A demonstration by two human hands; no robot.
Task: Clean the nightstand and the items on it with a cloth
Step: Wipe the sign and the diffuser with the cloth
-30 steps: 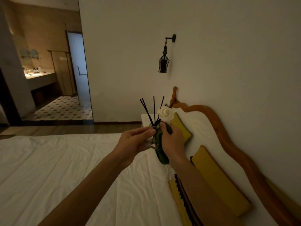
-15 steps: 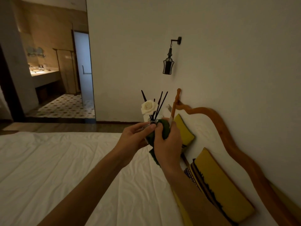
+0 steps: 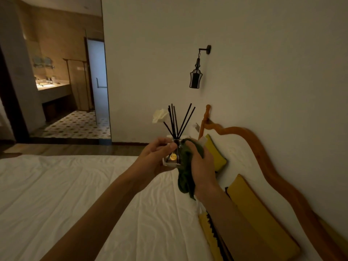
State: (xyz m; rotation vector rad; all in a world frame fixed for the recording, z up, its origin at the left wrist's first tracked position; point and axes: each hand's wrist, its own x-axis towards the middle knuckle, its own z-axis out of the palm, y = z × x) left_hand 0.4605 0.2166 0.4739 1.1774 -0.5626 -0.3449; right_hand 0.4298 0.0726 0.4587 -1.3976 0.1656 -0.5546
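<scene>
Head view: since the earlier frame, the white flower (image 3: 160,115) swung further left. Our left hand (image 3: 156,157) pinches the diffuser bottle (image 3: 173,154) above the bed (image 3: 56,185); right hand (image 3: 202,166) fingers curled, pressing the green cloth (image 3: 185,176) against it.

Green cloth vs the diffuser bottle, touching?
Touching. The head view shows the green cloth, held in the right hand, pressed against the right side of the diffuser bottle, with no gap between them; the left hand grips the bottle.
</scene>
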